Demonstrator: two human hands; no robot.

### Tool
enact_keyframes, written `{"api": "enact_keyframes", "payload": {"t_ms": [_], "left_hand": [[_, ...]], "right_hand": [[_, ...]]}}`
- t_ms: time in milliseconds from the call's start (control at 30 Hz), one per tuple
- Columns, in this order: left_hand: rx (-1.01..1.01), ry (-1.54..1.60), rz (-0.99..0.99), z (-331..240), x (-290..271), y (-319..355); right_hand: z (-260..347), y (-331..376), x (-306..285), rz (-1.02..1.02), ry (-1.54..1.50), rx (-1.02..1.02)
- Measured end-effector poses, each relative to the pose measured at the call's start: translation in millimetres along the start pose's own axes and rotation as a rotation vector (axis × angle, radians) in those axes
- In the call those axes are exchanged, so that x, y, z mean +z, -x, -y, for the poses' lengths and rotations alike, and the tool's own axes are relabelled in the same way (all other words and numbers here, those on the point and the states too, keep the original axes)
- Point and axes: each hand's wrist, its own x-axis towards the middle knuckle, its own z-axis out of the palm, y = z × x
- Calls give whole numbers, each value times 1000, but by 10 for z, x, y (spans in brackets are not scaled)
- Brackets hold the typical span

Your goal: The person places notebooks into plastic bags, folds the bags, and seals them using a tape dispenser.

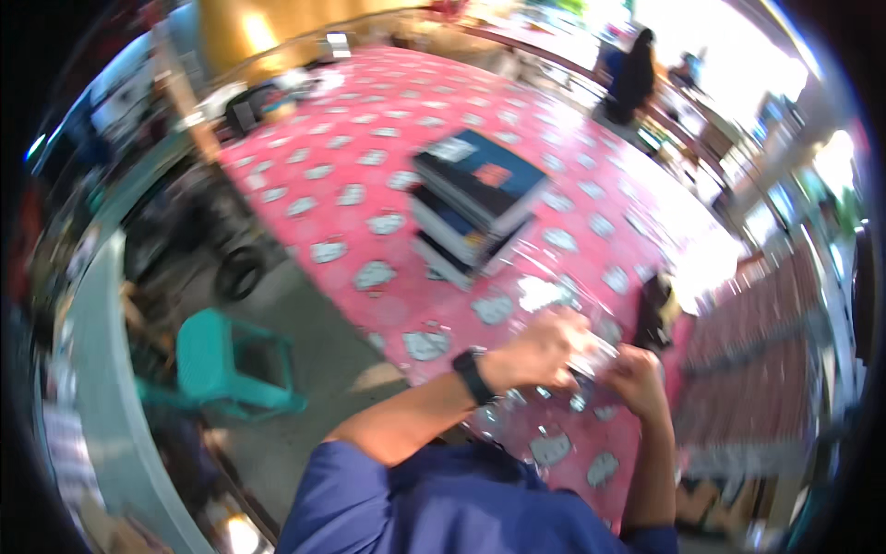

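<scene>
My left hand (pixel 546 349), with a dark watch (pixel 472 377) on its wrist, is closed over the near part of the table. Just to its right my right hand (pixel 635 377) is closed too, its fingers bunched. Between them stretches a shiny piece of clear plastic film (pixel 596 356), gripped from both sides. Glare and motion blur hide its exact edges. Beyond my hands a stack of several thick books (pixel 480 175) lies on the table, the top one dark blue and black with an orange-red mark.
A pink cloth with white cat figures covers the table (pixel 374 175). A dark object (pixel 656 309) lies right of my hands. Left on the floor stands a teal plastic stool (pixel 217 355). Small items (pixel 277 103) crowd the far left corner. A person in dark clothes (pixel 633 83) is in the background.
</scene>
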Motion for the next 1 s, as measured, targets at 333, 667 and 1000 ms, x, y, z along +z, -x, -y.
{"api": "enact_keyframes", "payload": {"t_ms": [333,667,1000], "left_hand": [[-159,-71,-80,-213,119,-371],[-400,603,0,198,413,-369],[-348,493,-304,101,525,-252]], "right_hand": [[-97,247,-155,30,28,262],[-728,-262,-141,307,-709,418],[-2070,163,-345,-899,-145,552]]}}
